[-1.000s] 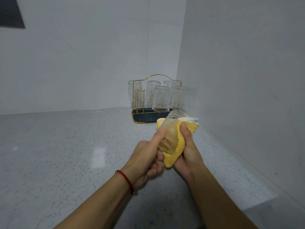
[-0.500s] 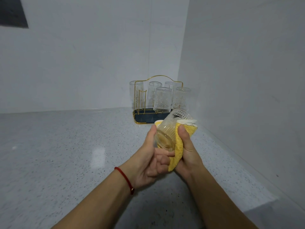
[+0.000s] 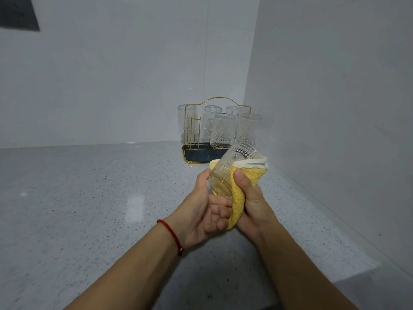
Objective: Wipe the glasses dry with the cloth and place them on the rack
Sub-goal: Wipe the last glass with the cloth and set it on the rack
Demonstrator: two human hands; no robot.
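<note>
Held glass (image 3: 232,168): clear, ribbed and embossed tumbler; tilted in the air above the desk, one end turned toward the camera, just in front of the rack.
Cloth (image 3: 240,189): yellow, textured, with a white edge at the top; wrapped round the right side and underside of the held glass.
Left hand (image 3: 201,211): thumb is laid up the glass's left side, the other fingers are curled under its near end; the glass is gripped.
Right hand (image 3: 250,202): the cloth is clamped against the glass, thumb pressed on top of the yellow fabric, remaining fingers hidden behind the cloth.
Rack (image 3: 201,139): gold wire frame with arched handle on a dark tray, set in the corner of the desk.
Racked glasses (image 3: 223,130): five embossed tumblers are stood upside down on the rack; one near-left peg is seen bare.
Desk (image 3: 89,198): grey speckled stone surface.
Bracelet (image 3: 171,237): red cord is worn on the left wrist.
</note>
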